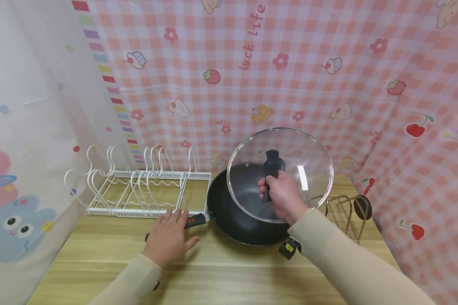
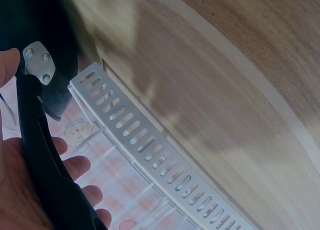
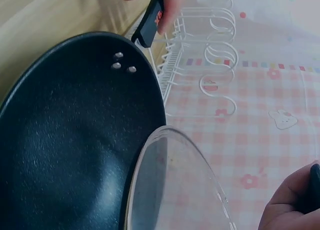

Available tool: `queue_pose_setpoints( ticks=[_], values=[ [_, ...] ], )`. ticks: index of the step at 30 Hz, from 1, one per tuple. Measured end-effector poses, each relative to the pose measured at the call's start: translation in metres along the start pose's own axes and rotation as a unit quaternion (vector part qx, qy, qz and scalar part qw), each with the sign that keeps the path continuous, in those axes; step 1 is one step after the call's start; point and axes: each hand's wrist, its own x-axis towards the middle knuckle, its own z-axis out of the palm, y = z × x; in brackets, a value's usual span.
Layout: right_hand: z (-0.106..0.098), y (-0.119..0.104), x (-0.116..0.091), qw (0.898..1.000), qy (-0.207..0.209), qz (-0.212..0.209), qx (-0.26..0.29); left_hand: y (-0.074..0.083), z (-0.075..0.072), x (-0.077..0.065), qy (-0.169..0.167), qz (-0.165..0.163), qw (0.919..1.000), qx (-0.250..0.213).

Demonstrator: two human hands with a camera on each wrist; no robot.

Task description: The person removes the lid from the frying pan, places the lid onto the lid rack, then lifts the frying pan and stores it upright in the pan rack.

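A black frying pan (image 1: 221,207) rests on the table with its long handle (image 1: 196,220) pointing left. My left hand (image 1: 170,233) lies across that handle, fingers fairly straight and thumb apart. The left wrist view shows the black handle (image 2: 42,140) in front of the palm, the fingers reaching past it. Over the pan, my right hand (image 1: 286,195) grips the black handle (image 1: 272,159) of a round glass lid (image 1: 313,161) with a metal rim. Tilted above the pan's interior, the lid (image 3: 175,185) leaves much of the dark speckled surface (image 3: 75,140) visible in the right wrist view.
Left of the pan stands a white wire rack (image 1: 118,212) with several looped dividers. A brownish wire rack (image 1: 351,207) sits at the right, beside a dark round piece (image 1: 362,207). Checked curtain (image 1: 198,101) hangs behind the wooden table (image 1: 229,279).
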Motion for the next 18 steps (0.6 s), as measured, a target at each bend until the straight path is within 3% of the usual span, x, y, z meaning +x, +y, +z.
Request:
queue_pose_setpoints(
  ticks=[18],
  values=[
    [-0.031,-0.018,-0.009,0.997,0.008,-0.005,-0.078,-0.001,0.001,0.0,0.007,0.002,1.0,0.006]
  ],
)
